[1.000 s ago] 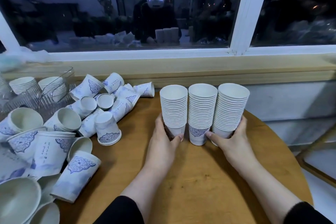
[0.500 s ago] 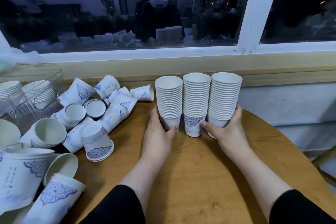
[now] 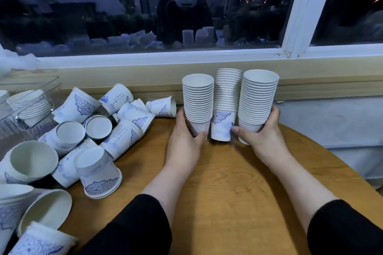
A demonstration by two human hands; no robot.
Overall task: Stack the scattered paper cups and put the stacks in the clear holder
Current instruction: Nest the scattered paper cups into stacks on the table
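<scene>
Off the wooden table now, three cup stacks tilt, squeezed between both grasping hands.

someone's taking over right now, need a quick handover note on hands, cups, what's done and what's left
Left hand grips the base of the left white paper cup stack; right hand grips the right white paper cup stack. The middle white paper cup stack is squeezed between them, over the round wooden table.
Done: three stacks built; the clear plastic holder at far left already has stacked cups in it.
Left: carry these three to the holder, then stack the loose blue-patterned paper cups at left.
</scene>
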